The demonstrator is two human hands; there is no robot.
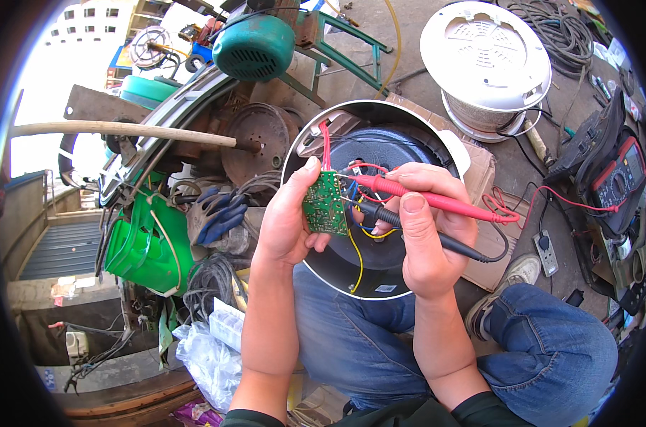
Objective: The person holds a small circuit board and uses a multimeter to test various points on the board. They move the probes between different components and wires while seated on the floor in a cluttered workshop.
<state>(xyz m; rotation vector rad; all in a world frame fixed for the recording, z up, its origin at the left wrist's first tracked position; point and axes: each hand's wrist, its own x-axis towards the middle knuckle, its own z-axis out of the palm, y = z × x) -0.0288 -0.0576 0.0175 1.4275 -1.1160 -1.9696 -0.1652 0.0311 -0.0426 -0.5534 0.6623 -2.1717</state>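
My left hand (289, 217) grips a small green circuit board (326, 206) by its left edge, solder side up. Two multimeter probes, a red probe (437, 201) and a black probe (437, 238), are pinched together in my right hand (433, 245). Their tips point at the board's right edge; whether both touch it I cannot tell. Red, blue and yellow wires run from the board into a round open appliance housing (310, 274), which stands below my hands with a dark blue round part (408, 146) inside.
A red and grey multimeter (620, 181) sits in its case at the right, joined to the probe leads. A white round base (486, 50) stands at the far right. A power strip (545, 254) lies near my shoe. Green baskets (148, 242) and work gloves (223, 217) lie at the left.
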